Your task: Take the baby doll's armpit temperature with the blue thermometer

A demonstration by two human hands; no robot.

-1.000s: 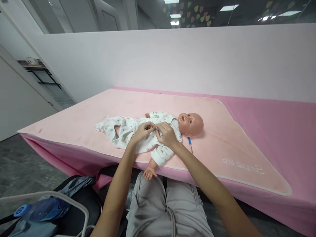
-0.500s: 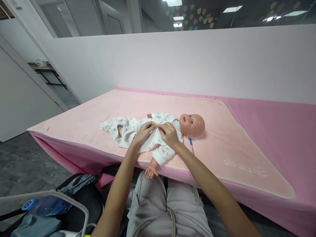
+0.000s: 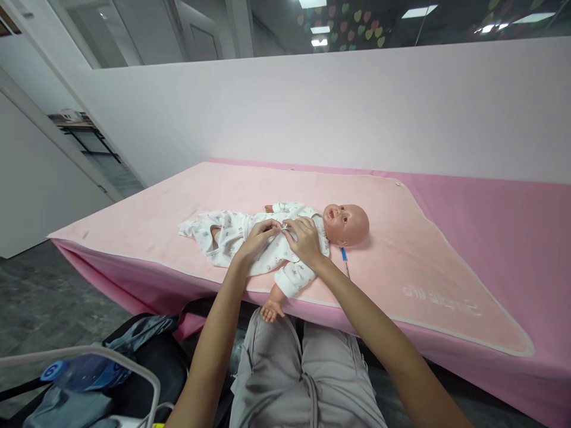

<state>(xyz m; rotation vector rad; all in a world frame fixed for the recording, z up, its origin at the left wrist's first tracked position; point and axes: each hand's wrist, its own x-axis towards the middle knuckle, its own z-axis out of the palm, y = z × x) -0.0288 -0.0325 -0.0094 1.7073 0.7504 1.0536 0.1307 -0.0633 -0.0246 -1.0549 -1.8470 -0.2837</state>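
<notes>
A baby doll (image 3: 350, 224) lies on its back on a pale pink mat (image 3: 250, 181), head to the right. It wears a white patterned baby romper (image 3: 267, 261), with part of a leg showing through a gap at the left. Over the doll's chest, my left hand (image 3: 263, 235) has its fingers closed in a pinch on the romper's front. My right hand (image 3: 306, 238) pinches the cloth just beside it. A small white bit, a tie or fold I cannot tell, shows between the fingertips. The doll's near hand (image 3: 272, 310) hangs over the table edge.
A thin stick with a blue end (image 3: 344, 254) lies below the doll's head, close to my right forearm. Pink cloth (image 3: 504, 238) covers the table, and a white wall (image 3: 357, 113) stands behind. At lower left, a bottle (image 3: 84, 373) rests on a black chair (image 3: 156, 362).
My fingertips have drawn slightly apart, and a small white bit of the romper now shows between them. The doll lies as before; the view has shifted a little.
</notes>
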